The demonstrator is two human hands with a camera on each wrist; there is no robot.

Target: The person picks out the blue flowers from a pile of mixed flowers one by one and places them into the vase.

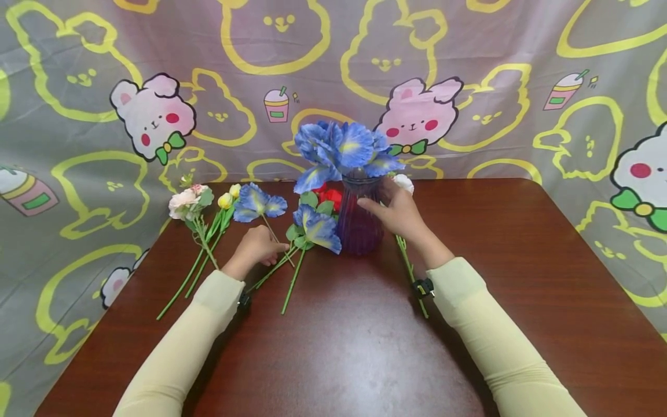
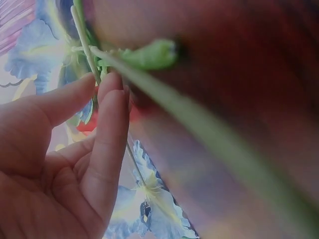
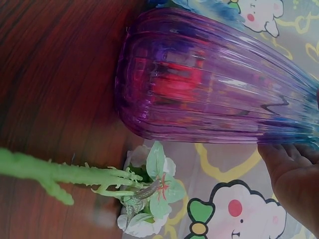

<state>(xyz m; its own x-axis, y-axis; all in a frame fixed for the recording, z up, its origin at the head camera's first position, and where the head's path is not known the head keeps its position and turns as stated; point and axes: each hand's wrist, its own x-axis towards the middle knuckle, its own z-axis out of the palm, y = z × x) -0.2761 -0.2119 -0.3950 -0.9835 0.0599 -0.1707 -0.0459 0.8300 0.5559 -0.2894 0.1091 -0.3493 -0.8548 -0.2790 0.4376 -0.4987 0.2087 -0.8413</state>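
My left hand (image 1: 259, 250) pinches the thin stem of a blue iris (image 1: 259, 202) between thumb and fingertips, its bloom pointing to the far side. Around the neck of a ribbed purple glass vase (image 1: 359, 223) my right hand (image 1: 398, 211) curls its thumb and fingers. The vase stands upright, its purple base (image 3: 134, 79) close to the tabletop in the right wrist view. Several blue irises (image 1: 341, 145) fan out from its mouth. Another blue iris (image 1: 316, 227) lies just left of the vase, its bloom beside a red flower (image 1: 330, 198) partly hidden behind.
On the left of the brown table (image 1: 339, 359) lie a pale pink flower (image 1: 183, 204) and yellow tulips (image 1: 226, 200) with long green stems. A white flower (image 1: 403, 183) lies right of the vase, its stem under my right wrist. A patterned cloth (image 1: 312, 87) hangs behind.
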